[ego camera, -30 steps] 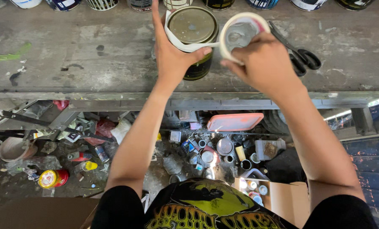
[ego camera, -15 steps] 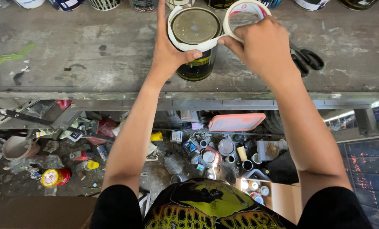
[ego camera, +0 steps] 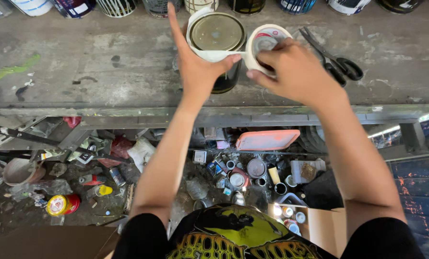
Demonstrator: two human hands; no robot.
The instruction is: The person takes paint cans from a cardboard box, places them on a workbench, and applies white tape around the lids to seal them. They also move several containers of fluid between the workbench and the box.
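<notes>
A round paint can (ego camera: 217, 36) with a dull metal lid stands on a stained concrete ledge (ego camera: 104, 72). A band of pale masking tape runs round its rim. My left hand (ego camera: 195, 62) clasps the can's near side, thumb pressing the tape against it, forefinger stretched up along the left. My right hand (ego camera: 296, 72) grips a roll of masking tape (ego camera: 265, 41) just right of the can, with the strip stretched between roll and can.
Black scissors (ego camera: 337, 60) lie on the ledge to the right. A row of paint cans (ego camera: 118, 5) lines the far edge. Below the ledge lies clutter: a pink tray (ego camera: 265, 140), small tins, a cardboard box (ego camera: 315, 223), a yellow-red can (ego camera: 61, 205).
The tape roll moved up close against the can, then came back down to the can's right side. My left hand stayed clasped on the can.
</notes>
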